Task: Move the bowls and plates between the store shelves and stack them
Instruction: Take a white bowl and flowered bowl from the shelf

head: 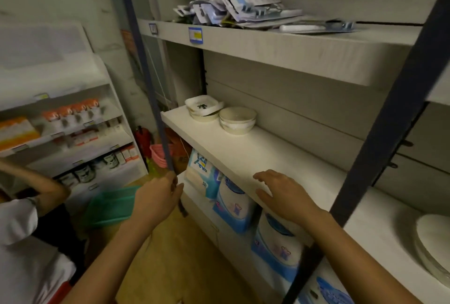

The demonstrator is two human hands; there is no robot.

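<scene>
On the white middle shelf (255, 155), near its far left end, stands a stack of round cream bowls (237, 120). Left of it is a stack of square white dishes (203, 108) with a dark mark inside the top one. A stack of white plates (433, 245) lies on the same shelf at the far right edge. My left hand (155, 200) is closed around the dark upright post (155, 113) of the shelving. My right hand (283, 195) hovers at the shelf's front edge, fingers spread, holding nothing.
The upper shelf (267, 47) holds a heap of packaged utensils (243, 10). Blue-and-white packs (233, 203) fill the shelf below. Another person's arm and white sleeve (22, 208) are at the left, near a green tray (112, 206). A second dark post (379, 147) crosses at right.
</scene>
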